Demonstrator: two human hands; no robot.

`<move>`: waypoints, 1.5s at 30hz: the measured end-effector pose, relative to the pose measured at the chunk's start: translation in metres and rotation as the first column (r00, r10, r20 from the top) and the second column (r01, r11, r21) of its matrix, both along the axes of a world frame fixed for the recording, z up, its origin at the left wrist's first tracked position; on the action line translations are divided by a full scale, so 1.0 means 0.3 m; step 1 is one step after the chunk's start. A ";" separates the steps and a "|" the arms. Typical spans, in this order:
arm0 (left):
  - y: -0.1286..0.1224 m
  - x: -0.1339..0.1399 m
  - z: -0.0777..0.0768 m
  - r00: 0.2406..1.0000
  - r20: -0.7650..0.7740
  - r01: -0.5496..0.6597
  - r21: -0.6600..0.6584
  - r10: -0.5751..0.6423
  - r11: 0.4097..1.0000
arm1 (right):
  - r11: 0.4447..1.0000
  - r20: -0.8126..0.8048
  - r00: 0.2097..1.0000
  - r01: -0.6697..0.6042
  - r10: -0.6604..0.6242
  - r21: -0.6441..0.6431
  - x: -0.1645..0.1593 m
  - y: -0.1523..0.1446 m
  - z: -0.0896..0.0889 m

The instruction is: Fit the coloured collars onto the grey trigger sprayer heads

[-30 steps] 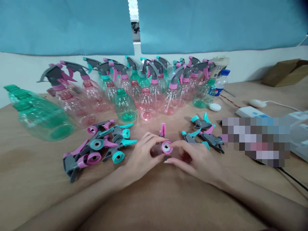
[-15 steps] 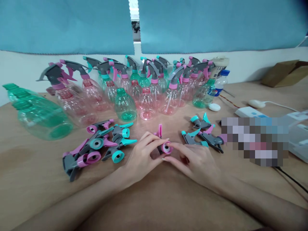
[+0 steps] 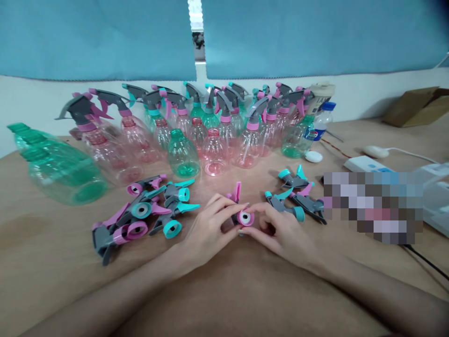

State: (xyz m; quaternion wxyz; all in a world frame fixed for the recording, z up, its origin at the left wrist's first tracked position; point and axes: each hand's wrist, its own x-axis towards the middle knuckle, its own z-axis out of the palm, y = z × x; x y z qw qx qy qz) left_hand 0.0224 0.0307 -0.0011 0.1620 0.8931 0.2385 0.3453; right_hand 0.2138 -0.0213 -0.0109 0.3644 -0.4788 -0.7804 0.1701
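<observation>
Between both hands, low over the table, is a grey spray head with a pink trigger and collar; the collar's open end with a white ring inside faces me. My left hand grips its body from the left, fingers closed round it. The thumb and forefinger of my right hand pinch the pink collar from the right. Loose spray heads with pink or teal parts lie in a pile left of my hands. More spray heads lie just beyond my right hand.
Rows of pink and green bottles stand behind, many topped with spray heads. Green bottles lie tilted at left. A blue-capped bottle, a white power strip, a cardboard box and a blurred-out object are at right.
The spray head has shifted slightly right and its pink trigger leans a little more to the right. My right fingers have shifted on the collar. Both hands keep their hold.
</observation>
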 end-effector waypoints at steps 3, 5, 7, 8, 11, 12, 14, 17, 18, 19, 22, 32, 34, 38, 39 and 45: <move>0.001 0.002 0.003 1.000 -0.016 0.006 -0.002 -0.006 1.000 | 1.000 -0.013 1.000 -0.018 0.018 -0.009 0.005 0.003 0.001; 0.001 0.002 0.004 1.000 -0.026 0.015 -0.001 -0.015 1.000 | 0.998 -0.015 0.999 -0.052 0.052 -0.028 0.008 0.004 0.006; 0.000 0.003 0.006 0.999 -0.036 0.026 -0.007 -0.026 1.000 | 0.995 -0.010 0.997 -0.083 0.083 -0.049 0.009 0.005 0.013; -0.002 0.003 0.007 0.999 -0.043 0.032 -0.015 -0.033 0.999 | 0.994 -0.004 0.996 -0.091 0.091 -0.052 0.009 0.005 0.017; -0.006 0.003 0.007 0.996 -0.062 0.056 -0.030 -0.058 0.998 | 0.995 0.026 0.995 -0.095 0.096 -0.043 0.009 0.008 0.025; -0.007 0.002 0.007 0.995 -0.066 0.068 -0.027 -0.070 0.997 | 0.995 0.040 0.995 -0.095 0.097 -0.030 0.009 0.009 0.027; -0.008 0.002 0.006 0.993 -0.074 0.091 -0.018 -0.093 0.996 | 0.995 0.083 0.991 -0.103 0.102 0.012 0.011 0.012 0.029; -0.010 0.002 0.006 0.988 -0.097 0.119 -0.015 -0.120 0.993 | 0.986 0.154 0.981 -0.131 0.114 0.103 0.017 0.016 0.033; -0.010 0.002 0.007 0.987 -0.106 0.122 -0.018 -0.123 0.992 | 0.980 0.169 0.977 -0.149 0.126 0.132 0.019 0.017 0.034; -0.010 0.002 0.008 0.986 -0.111 0.123 -0.022 -0.125 0.992 | 0.973 0.179 0.974 -0.168 0.139 0.157 0.022 0.018 0.036; -0.011 0.004 0.011 0.986 -0.116 0.119 -0.030 -0.122 0.992 | 0.960 0.190 0.967 -0.208 0.173 0.189 0.025 0.022 0.039; -0.010 0.006 0.009 0.985 -0.120 0.120 -0.032 -0.123 0.992 | 0.984 0.078 0.983 -0.170 0.166 0.046 0.019 0.019 0.024; -0.011 0.008 0.012 0.989 -0.096 0.109 -0.031 -0.111 0.994 | 0.992 0.006 0.992 -0.123 0.123 -0.014 0.020 0.020 0.022; -0.011 0.010 0.017 0.995 -0.073 0.065 -0.066 -0.070 0.996 | 0.993 -0.109 0.991 -0.085 0.076 -0.081 0.018 0.016 0.033; -0.010 0.010 0.018 0.996 -0.073 0.054 -0.078 -0.060 0.995 | 0.993 -0.130 0.989 -0.078 0.066 -0.089 0.016 0.015 0.036; -0.007 0.009 0.022 0.998 -0.052 0.017 -0.116 -0.023 0.993 | 0.997 -0.222 0.975 0.015 -0.032 -0.075 0.013 0.012 0.041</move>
